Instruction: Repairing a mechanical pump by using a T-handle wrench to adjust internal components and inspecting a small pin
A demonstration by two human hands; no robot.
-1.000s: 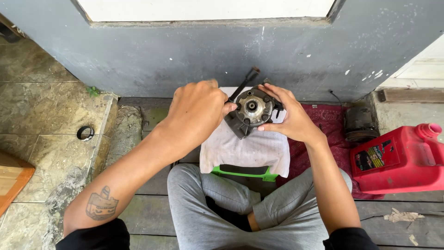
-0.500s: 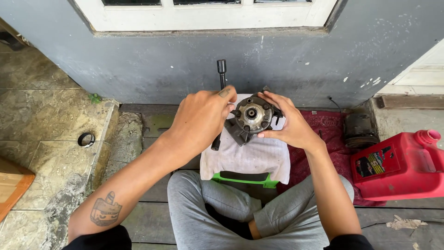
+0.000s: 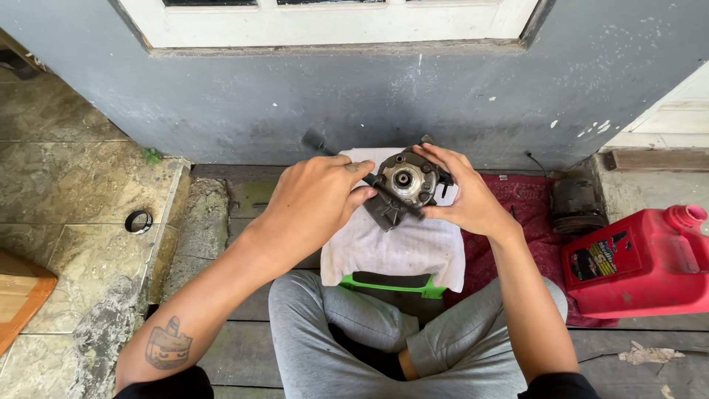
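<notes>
Grey painted wall fills the back, with a white window frame on top, and dark wooden boards make up the floor where the person sits cross-legged in grey pants. Off to the left it's worn stone tiles with a small black ring lying on them. A white cloth is draped over a green-edged stand, and a red mat sits under it.

Left hand is clenched round a black tool whose shaft reaches the metal part. Right hand is grasping that part from the side, holding it just above the cloth.

On the right there's a red jug lying down with a dark label on its side, and a dark round part beside the wall.
</notes>
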